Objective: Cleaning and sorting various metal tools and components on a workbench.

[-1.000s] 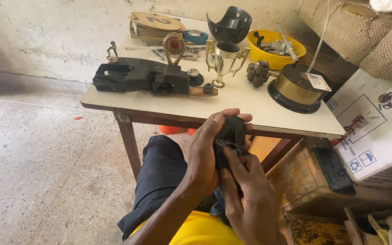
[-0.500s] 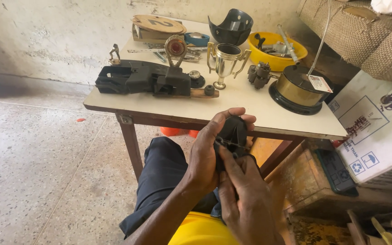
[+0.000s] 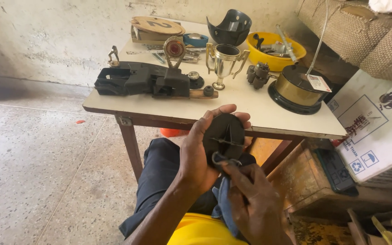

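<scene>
Gripping a rounded black plastic part (image 3: pixel 225 136), left hand (image 3: pixel 200 154) curls closed.

A part (image 3: pixel 224 136) is held in the left hand (image 3: pixel 200 154), before the table (image 3: pixel 250 113); the right hand (image 3: pixel 255 204) is placed just below it with a cloth (image 3: pixel 225 204). On the table, a tool (image 3: pixel 144 81) is laid at the left, a cup (image 3: pixel 225 61) in the middle, a drum (image 3: pixel 296 90) at the right. A bowl (image 3: pixel 275 50) is set behind the drum. A box (image 3: pixel 377 122) stands right of the table.
</scene>
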